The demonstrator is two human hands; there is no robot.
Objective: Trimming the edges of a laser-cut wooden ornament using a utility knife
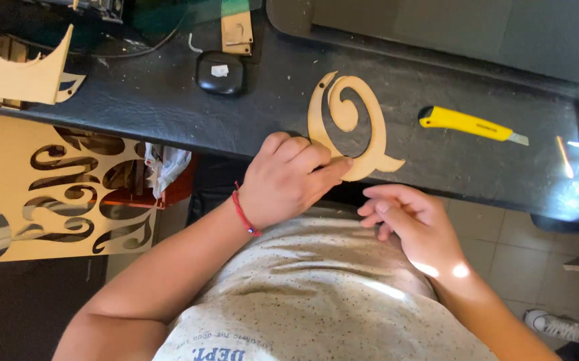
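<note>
**Inspector:** Your left hand [288, 179] sits at the centre of the frame, wrist bent, a red cord bracelet [243, 212] round it. The fingers [316, 160] are curled and closed on the lower edge of the wooden swirl cut-out [356, 127], pinching it at the near rim of the table [169, 100].

**Operator:** And my right hand?

**Inspector:** Your right hand [406, 217] hangs just below the table edge, right of centre, palm turned inward. Its fingers [386, 200] are loosely bent, narrow, holding nothing and clear of the cut-out, though near its pointed tail.

**Operator:** Where does the piece lie?

**Inspector:** Flat on the dark table, upper centre of the frame, its spiral pointing away from you and its lower tip overhanging the near edge.

**Operator:** What stands around it?

**Inspector:** A yellow utility knife [470, 124] lies to the right, well apart from the cut-out. A small black case [220, 72] sits to the upper left, with a wooden offcut [236, 30] just beyond it. A large fretwork panel [49, 194] leans at the left of the frame, below the table. Another cut wooden piece [25, 73] rests at the upper left corner. Nothing lies between your hands and the cut-out.
</note>
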